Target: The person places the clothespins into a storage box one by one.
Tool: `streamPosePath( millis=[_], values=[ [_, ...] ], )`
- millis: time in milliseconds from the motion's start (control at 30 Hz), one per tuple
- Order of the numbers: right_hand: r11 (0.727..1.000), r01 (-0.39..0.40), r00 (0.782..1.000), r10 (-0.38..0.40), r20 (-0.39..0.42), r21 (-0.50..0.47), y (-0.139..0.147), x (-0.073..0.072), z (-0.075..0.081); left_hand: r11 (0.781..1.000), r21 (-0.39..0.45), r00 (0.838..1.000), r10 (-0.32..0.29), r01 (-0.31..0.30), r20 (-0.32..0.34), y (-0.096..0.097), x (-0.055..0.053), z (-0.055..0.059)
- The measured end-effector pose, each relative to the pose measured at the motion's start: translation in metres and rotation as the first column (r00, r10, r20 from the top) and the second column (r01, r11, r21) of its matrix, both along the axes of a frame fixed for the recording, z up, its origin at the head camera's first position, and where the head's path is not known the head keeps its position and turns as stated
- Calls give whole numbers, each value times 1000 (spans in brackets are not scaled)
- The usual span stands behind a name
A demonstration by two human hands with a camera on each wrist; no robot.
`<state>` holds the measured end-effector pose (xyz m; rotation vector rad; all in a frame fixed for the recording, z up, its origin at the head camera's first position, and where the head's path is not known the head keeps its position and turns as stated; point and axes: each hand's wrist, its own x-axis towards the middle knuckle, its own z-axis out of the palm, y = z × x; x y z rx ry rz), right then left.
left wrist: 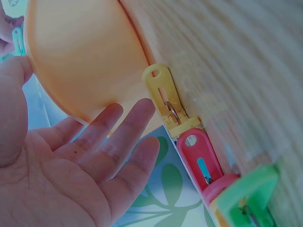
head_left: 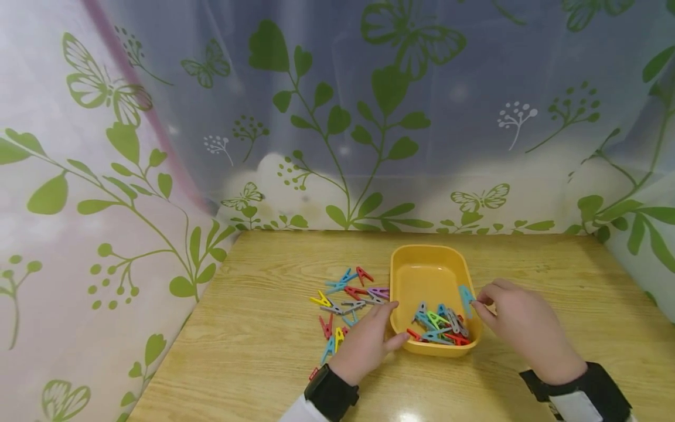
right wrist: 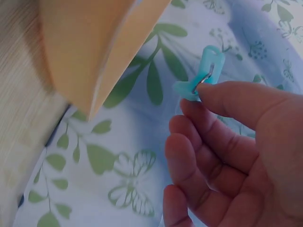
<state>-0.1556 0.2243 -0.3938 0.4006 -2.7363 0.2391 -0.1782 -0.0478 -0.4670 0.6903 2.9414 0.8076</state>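
A yellow plastic basin (head_left: pixel 405 264) stands on the table, with a heap of coloured clothespins (head_left: pixel 440 322) at its near end. My right hand (head_left: pixel 522 319) is just off the basin's right rim, pinching a light-blue clothespin (right wrist: pixel 211 64) between thumb and forefinger. At the near left corner of the basin, my left hand (head_left: pixel 366 346) touches the rim. The left wrist view shows its fingers (left wrist: pixel 128 130) spread and fairly straight along the basin's outer wall, holding nothing. Loose clothespins (head_left: pixel 327 326) in several colours lie scattered left of the basin, some partly hidden behind the left hand.
The wooden table (head_left: pixel 232 328) backs onto a curtain (head_left: pixel 327 146) printed with green leaves and butterflies, which also hangs along the left and right sides. Close to the left hand lie yellow (left wrist: pixel 161 90), red (left wrist: pixel 199 153) and green clothespins (left wrist: pixel 251 198).
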Motion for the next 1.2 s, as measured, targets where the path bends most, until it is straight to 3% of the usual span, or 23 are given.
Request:
streamPosePath(
  millis=[367,533,1200],
  values=[
    [998,-58,998,58,-1,16,-28,-10,-18,1000,-3,1000,0,0,7,1,0,0],
    [998,-65,998,66,-24,25,-31,-12,-26,1000,-3,1000,3,-3,8,1,0,0],
    [996,-63,998,63,11,58,-33,-13,-45,1000,3,1000,5,-5,16,1,0,-1]
  ],
)
